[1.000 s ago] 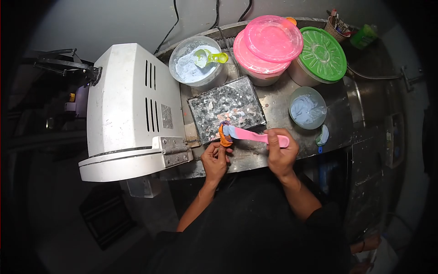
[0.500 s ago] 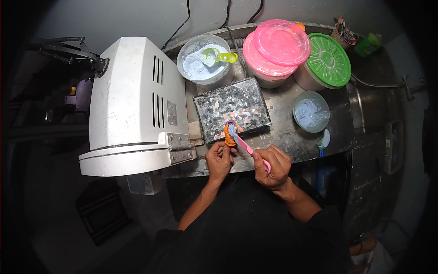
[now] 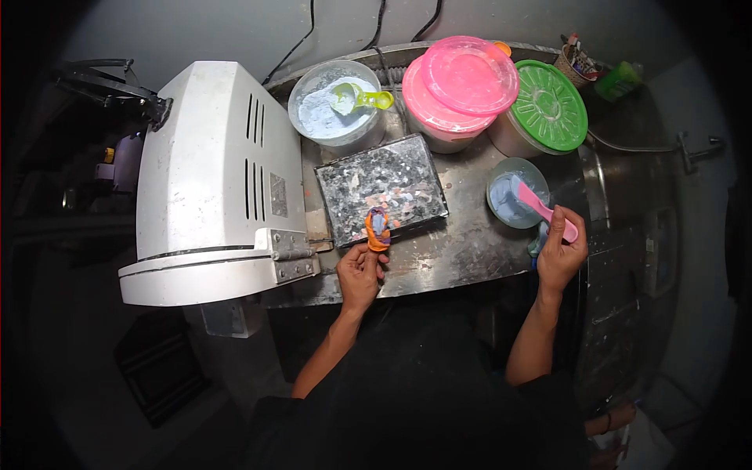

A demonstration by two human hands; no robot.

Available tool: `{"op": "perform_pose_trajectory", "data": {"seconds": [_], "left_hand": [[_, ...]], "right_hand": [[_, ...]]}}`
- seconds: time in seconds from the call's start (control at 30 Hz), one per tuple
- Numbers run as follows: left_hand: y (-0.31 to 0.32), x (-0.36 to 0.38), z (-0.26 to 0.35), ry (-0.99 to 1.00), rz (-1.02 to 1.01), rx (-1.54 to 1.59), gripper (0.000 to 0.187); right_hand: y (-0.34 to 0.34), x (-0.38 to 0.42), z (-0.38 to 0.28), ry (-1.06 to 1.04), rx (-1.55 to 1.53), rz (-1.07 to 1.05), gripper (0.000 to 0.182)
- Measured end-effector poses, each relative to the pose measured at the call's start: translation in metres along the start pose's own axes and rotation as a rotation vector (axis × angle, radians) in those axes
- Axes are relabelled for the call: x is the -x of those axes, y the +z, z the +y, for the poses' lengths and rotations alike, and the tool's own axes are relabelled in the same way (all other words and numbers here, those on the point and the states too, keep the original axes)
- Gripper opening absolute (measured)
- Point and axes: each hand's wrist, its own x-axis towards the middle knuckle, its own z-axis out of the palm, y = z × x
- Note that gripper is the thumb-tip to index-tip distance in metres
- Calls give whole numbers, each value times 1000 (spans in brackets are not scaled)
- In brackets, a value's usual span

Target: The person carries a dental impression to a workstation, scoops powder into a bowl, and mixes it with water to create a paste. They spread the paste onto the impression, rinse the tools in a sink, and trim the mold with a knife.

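My left hand (image 3: 359,274) is closed around the lower end of a small orange and purple dental impression (image 3: 377,239), held over the near edge of a black, plaster-spattered box (image 3: 380,184). Pale blue paste lies in its hollow. At the right, my right hand (image 3: 562,254) grips the handle of a pink spatula (image 3: 539,205). The spatula's blade dips into a translucent mixing bowl (image 3: 540,174) of pale blue plaster paste (image 3: 505,200). Close beside my right hand, partly hidden, is a paste-smeared tool with a blue handle (image 3: 535,262).
A white machine (image 3: 211,149) stands at the left. Behind the box are a tub of powder (image 3: 301,129) with a lime-green scoop (image 3: 372,99), a pink-lidded tub (image 3: 446,117) and a green-lidded tub (image 3: 548,106). A tap (image 3: 689,157) is at right. Another person's hand (image 3: 619,419) shows at lower right.
My right hand has moved right with the pink spatula, from the impression to the bowl. My left hand still holds the impression over the box edge. The view has shifted slightly.
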Motion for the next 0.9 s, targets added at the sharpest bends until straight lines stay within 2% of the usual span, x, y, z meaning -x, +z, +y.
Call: {"op": "perform_pose_trajectory", "data": {"seconds": [0.1, 0.23, 0.33, 0.37, 0.5, 0.6, 0.77, 0.9], "left_hand": [[0, 0, -1, 8, 3, -10, 19], [1, 0, 1, 4, 7, -14, 19], [1, 0, 1, 7, 11, -18, 19], [2, 0, 2, 9, 14, -18, 19], [2, -1, 4, -4, 19, -6, 17], [3, 0, 4, -5, 12, 3, 18], [3, 0, 6, -20, 4, 24, 18], [2, -1, 5, -30, -2, -2, 17]], "right_hand": [[-5, -17, 20, -211, 233, -115, 16], [0, -13, 24, -106, 312, -289, 16], [10, 6, 29, -30, 61, -231, 19], [10, 10, 35, 153, -37, -183, 21], [3, 10, 61, 431, -294, 20, 24], [-9, 7, 55, 629, -563, 20, 25], [-7, 8, 33, 631, -702, 63, 25], [19, 28, -1, 565, -735, -85, 22]]}}
